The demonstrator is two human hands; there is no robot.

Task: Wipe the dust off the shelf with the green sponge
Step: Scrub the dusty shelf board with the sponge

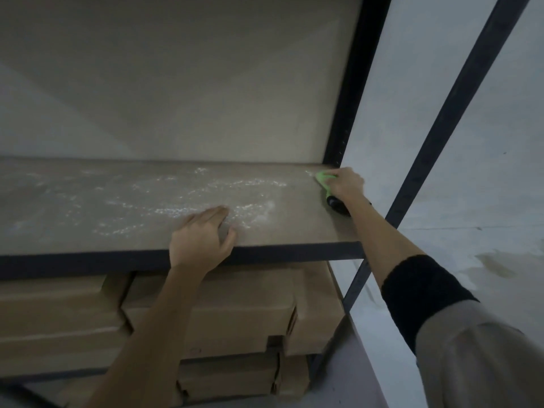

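The shelf (103,231) is a brown board in a dark metal frame, streaked with white dust (188,198) across its middle. My right hand (346,185) presses the green sponge (323,179) flat on the board at the far right back corner; most of the sponge is hidden under the fingers. A dark piece (337,206) shows just below the sponge at my wrist. My left hand (203,238) rests palm down on the front edge of the shelf, fingers spread, holding nothing.
Dark metal uprights (350,107) (447,113) stand at the right end of the shelf. Stacked cardboard boxes (212,313) fill the level below. A pale wall (485,187) lies to the right.
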